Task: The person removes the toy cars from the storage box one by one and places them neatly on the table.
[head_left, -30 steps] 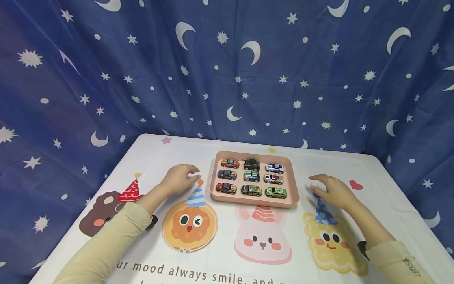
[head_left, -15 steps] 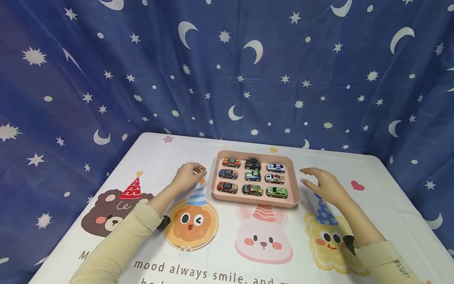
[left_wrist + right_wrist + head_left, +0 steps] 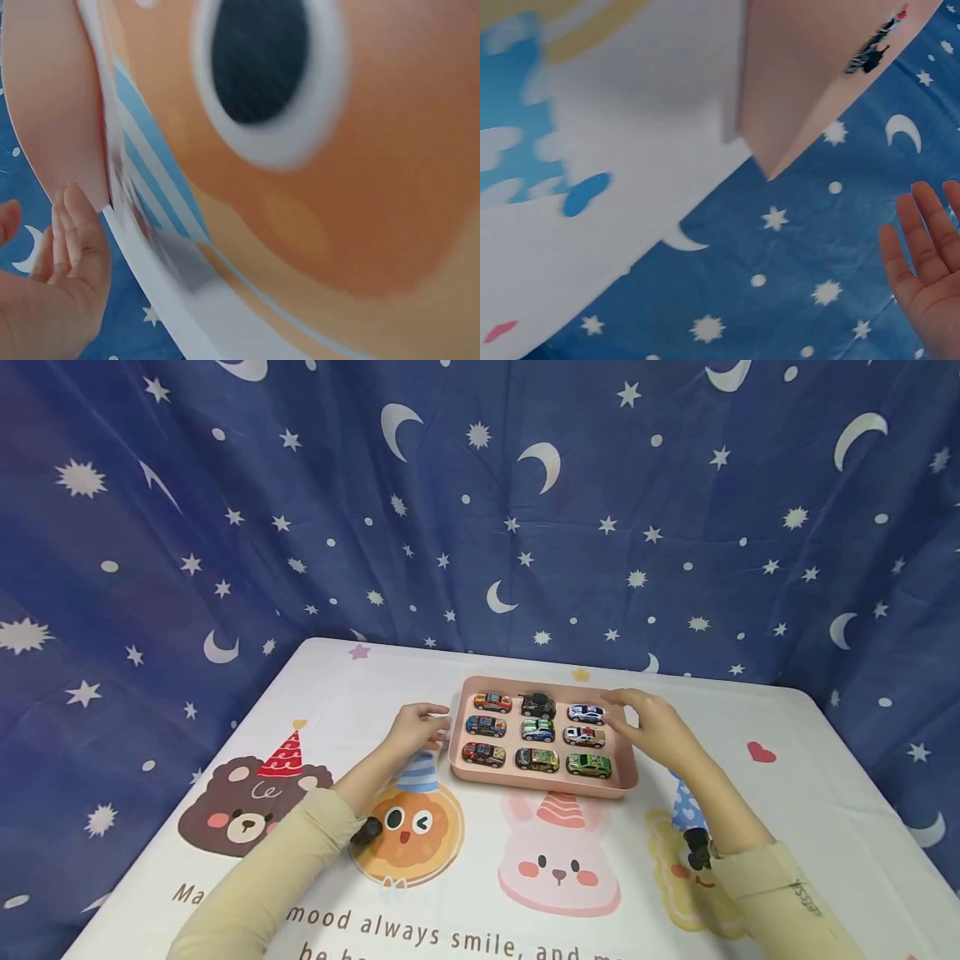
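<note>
A shallow pink tray [image 3: 547, 783] holds several small toy cars in rows, with a dark toy tank [image 3: 538, 705] at the back middle. My right hand [image 3: 648, 727] hovers over the tray's right rim, thumb and forefinger apart beside a white-and-blue toy car [image 3: 585, 714]. In the right wrist view its fingers [image 3: 922, 225] look extended, holding nothing. Just outside the tray's left wall is my left hand [image 3: 416, 731], fingers loosely bent; whether it touches the wall cannot be told. A green toy car [image 3: 588, 765] sits at the front right, a red-and-white one [image 3: 584, 737] behind it.
The white tablecloth [image 3: 450, 927] carries printed cartoon figures and lettering. A dark blue curtain [image 3: 420, 543] with moons and stars hangs right behind the table's far edge. Black wrist cameras [image 3: 366, 832] show under both forearms.
Both hands have moved inward to the tray. My right hand has come from beside the tray to over its right rim; the left has reached the left wall. The cars have stayed in place.
</note>
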Demonstrator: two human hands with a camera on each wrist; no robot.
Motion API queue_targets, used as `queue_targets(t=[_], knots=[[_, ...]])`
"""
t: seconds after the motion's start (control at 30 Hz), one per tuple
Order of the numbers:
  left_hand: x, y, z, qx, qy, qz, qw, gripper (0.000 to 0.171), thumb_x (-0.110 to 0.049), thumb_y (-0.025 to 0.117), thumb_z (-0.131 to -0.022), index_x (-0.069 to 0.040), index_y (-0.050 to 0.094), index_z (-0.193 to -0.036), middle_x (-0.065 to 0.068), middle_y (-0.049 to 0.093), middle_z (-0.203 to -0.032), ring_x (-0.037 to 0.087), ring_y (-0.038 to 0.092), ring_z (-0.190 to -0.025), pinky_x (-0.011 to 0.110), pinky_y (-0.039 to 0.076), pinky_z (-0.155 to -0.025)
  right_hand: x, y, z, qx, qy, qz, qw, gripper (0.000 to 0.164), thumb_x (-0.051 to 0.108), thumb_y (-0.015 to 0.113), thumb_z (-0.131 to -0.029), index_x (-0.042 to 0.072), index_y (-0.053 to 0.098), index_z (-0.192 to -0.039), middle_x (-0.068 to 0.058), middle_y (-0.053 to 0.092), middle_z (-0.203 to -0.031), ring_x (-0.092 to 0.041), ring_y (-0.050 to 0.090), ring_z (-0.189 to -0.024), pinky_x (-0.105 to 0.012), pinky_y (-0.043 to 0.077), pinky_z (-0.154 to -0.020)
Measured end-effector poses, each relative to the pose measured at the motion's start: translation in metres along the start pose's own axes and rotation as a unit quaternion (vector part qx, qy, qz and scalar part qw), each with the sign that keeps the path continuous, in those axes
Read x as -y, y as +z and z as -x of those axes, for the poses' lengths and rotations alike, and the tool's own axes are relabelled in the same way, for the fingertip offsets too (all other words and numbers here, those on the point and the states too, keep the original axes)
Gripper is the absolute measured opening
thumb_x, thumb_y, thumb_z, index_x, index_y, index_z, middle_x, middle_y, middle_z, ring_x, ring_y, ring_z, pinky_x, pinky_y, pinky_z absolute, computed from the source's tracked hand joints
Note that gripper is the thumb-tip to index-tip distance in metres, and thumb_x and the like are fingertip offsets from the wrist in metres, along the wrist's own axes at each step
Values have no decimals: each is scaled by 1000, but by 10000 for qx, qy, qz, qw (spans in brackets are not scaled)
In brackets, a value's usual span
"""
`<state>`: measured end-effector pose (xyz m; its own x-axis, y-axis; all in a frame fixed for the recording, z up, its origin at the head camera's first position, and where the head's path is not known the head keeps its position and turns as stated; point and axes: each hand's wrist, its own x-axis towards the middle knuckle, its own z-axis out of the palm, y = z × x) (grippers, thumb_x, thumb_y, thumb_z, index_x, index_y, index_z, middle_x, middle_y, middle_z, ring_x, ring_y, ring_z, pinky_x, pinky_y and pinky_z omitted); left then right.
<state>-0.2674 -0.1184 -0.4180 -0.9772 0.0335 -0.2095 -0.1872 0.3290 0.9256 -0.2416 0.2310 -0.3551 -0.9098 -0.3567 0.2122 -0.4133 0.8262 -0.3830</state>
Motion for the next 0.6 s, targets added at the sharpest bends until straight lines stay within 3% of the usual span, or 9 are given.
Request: queue_targets(t=[0.07, 0.27, 0.4, 0.6], knots=[[-4, 3, -1, 3, -298, 362, 9989, 37, -13, 57, -92, 1, 56, -126, 17, 66, -102, 11, 62, -68, 29, 61, -71, 6, 0, -6, 29, -82, 3, 10000, 36, 15, 61, -92, -2, 58, -123, -21, 59, -124, -40, 52, -118, -55, 48, -95], [-13, 5, -7, 89, -668, 965, 9930, 39, -9, 57, -92, 2, 53, -130, 19, 65, -110, 10, 62, -68, 30, 60, -76, 23, -1, -25, 122, -382, -83, 9992, 35, 14, 61, -92, -2, 58, -123, -21, 59, -124, -40, 54, -116, -55, 47, -97], [-12, 4, -12, 149, -939, 1092, 9895, 42, -6, 59, -91, -1, 50, -132, 22, 63, -116, 11, 64, -70, 29, 60, -76, 34, 3, -40, 252, -559, -136, 9980, 35, 13, 60, -92, -2, 58, -123, -20, 60, -124, -38, 56, -114, -53, 49, -95], [-11, 8, -16, 282, -1063, 1049, 9884, 48, -5, 59, -89, -4, 48, -135, 24, 58, -124, 18, 66, -86, 32, 59, -81, 49, 12, -64, 519, -931, 24, 9943, 32, 12, 60, -91, -1, 60, -121, -19, 62, -120, -35, 59, -112, -48, 52, -93]])
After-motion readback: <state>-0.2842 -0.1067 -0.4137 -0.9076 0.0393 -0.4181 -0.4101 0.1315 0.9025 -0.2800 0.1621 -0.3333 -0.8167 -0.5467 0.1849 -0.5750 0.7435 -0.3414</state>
